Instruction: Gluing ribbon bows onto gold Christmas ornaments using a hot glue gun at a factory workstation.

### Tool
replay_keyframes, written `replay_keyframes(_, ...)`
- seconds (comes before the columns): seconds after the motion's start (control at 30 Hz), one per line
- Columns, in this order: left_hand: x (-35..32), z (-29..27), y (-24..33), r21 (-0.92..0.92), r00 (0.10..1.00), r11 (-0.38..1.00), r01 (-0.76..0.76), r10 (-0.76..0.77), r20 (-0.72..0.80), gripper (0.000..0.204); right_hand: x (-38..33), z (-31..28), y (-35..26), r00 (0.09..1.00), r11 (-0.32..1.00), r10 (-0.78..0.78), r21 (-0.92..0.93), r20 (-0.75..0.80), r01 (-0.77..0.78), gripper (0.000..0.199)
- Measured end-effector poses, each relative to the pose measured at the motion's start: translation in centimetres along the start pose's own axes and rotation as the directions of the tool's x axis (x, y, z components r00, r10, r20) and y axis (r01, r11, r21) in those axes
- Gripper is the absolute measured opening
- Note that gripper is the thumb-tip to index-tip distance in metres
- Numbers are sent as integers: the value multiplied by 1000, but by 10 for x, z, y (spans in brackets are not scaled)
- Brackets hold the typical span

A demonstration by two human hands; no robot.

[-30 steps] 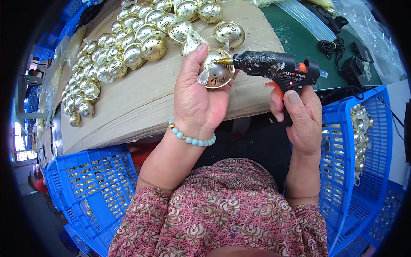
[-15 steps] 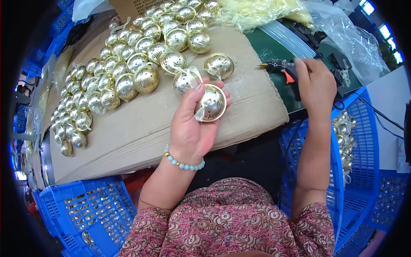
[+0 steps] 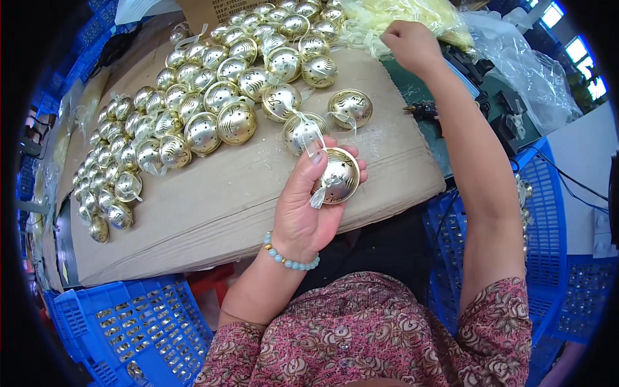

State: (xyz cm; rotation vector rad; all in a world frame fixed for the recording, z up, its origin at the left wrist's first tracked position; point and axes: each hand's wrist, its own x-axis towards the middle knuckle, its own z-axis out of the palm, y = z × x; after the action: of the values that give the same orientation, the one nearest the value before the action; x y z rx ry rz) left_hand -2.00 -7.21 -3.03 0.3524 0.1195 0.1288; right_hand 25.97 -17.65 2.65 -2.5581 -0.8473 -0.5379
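My left hand [image 3: 308, 206] grips a shiny gold ball ornament [image 3: 338, 178] with a small white ribbon hanging from it, held above the front edge of the cardboard sheet [image 3: 213, 213]. My right hand [image 3: 410, 44] reaches far out to the back, fingers closed on pale yellow ribbon strands in a clear plastic bag [image 3: 412, 16]. The black glue gun [image 3: 431, 111] lies on the green surface under my right forearm. Several gold ball ornaments [image 3: 222, 97] cover the cardboard in rows.
Blue plastic crates stand at the lower left [image 3: 122, 329] and at the right [image 3: 548, 219], both holding small gold parts. Crumpled clear plastic bags [image 3: 522, 71] and black cables lie at the back right. A brown cardboard box [image 3: 206, 9] stands at the back.
My right hand put the glue gun down on the green surface and moved up to the bag of yellow ribbon. My left hand kept the ornament and turned it slightly.
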Motion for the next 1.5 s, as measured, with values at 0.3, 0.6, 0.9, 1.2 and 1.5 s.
replay_keyframes(0.3,-8,11,2,68,999,998,17,-21,50,28,-7,4,7,965,904,-221,-402,-139,149,24)
replay_keyframes(0.6,-18,26,22,165,987,979,-118,97,129,33,-45,-72,-13,945,919,-310,221,-101,325,14)
replay_keyframes(0.9,-28,54,19,443,977,879,-176,102,186,39,-131,-106,-67,865,817,-460,286,-198,500,11)
replay_keyframes(1.2,-42,27,11,428,1000,904,-21,12,22,35,-179,-72,-37,906,888,-417,182,-71,422,21)
replay_keyframes(1.5,-43,18,8,432,998,902,9,-36,54,37,-214,-70,-30,997,852,-67,522,39,37,35)
